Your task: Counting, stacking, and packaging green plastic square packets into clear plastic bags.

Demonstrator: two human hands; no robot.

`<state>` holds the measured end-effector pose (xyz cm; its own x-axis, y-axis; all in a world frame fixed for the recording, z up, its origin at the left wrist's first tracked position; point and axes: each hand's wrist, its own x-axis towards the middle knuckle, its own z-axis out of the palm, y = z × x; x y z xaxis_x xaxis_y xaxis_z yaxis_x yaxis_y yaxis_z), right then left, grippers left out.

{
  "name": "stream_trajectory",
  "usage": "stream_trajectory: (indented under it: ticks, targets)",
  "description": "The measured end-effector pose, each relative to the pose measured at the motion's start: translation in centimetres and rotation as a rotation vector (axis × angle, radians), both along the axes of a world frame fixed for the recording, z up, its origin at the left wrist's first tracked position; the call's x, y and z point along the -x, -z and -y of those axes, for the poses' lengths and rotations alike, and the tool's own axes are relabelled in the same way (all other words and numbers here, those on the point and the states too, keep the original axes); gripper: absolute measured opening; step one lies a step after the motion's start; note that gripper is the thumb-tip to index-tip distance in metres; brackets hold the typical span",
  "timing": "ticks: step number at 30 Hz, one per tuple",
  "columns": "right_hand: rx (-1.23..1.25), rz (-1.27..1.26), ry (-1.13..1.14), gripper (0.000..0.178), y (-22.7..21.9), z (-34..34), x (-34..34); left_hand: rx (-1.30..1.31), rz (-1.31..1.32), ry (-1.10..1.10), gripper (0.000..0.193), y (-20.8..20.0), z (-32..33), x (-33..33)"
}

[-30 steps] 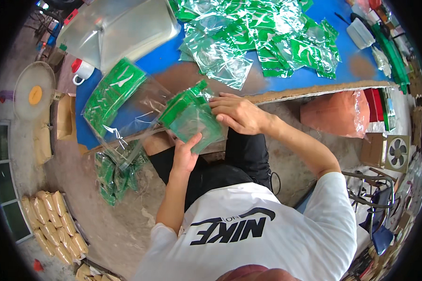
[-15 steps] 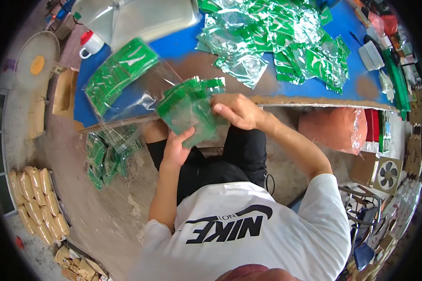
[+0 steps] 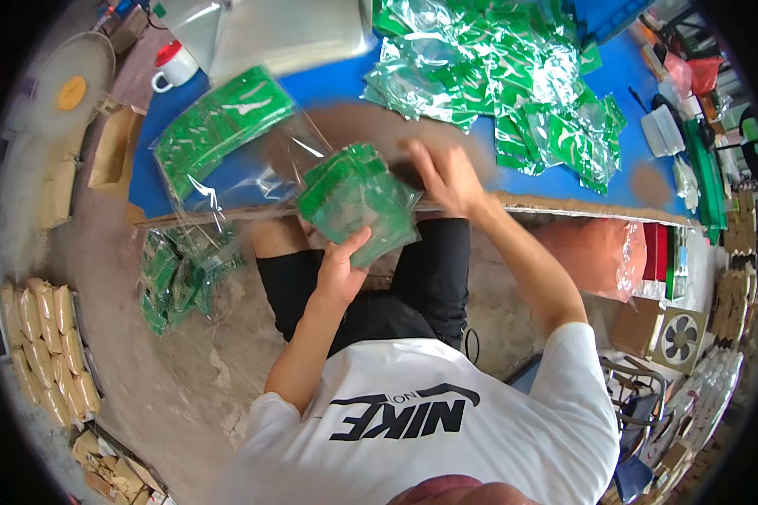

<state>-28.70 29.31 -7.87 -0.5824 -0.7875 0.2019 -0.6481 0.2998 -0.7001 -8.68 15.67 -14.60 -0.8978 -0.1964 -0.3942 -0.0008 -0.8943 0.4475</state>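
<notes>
A stack of small clear plastic bags with green tops is held over the table's near edge. My left hand grips the stack at its lower edge, thumb lying on top. My right hand is off to the right of the stack, slightly blurred, fingers apart and with nothing visible in it. To the left on the table lies a large clear bag packed with green packets, its clear end hanging over the edge. A big loose heap of shiny green-and-clear bags covers the far middle of the table.
The blue table carries a white mug with a red lid, large clear plastic sheets and a clear plastic container. Green packets lie below the table at left. A pink sack stands underneath at right.
My right hand has come away from the bags, opening slightly and moving right. My left hand has shifted a little right and down with the stack. The whole view has shifted slightly.
</notes>
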Motion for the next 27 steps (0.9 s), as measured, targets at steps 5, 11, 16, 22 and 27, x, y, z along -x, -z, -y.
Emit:
stream_trajectory:
  ticks: [5, 11, 16, 22, 27]
  targets:
    - [-0.098, -0.897, 0.246, 0.048, 3.1, 5.2, 5.4, 0.037, -0.015, -0.049, 0.049, 0.7, 1.0, -2.4]
    - [0.128, 0.062, -0.389, 0.039, 1.6, 1.0, -2.3, 0.062, -0.052, -0.068, 0.051, -0.5, 2.3, -2.4]
    - [-0.086, -0.262, 0.082, 0.05, 0.5, 5.3, 3.9, 0.122, -0.007, -0.033, 0.054, 0.9, 2.5, -2.2]
    - [-0.178, -0.463, -0.303, 0.055, 2.2, 1.7, 1.6, 0.052, -0.066, -0.089, 0.052, 0.5, 2.8, -3.4]
    - [-0.072, -0.047, -0.179, 0.037, -0.1, 2.9, 0.6, 0.06, -0.032, -0.072, 0.053, 1.3, 2.6, -3.2]
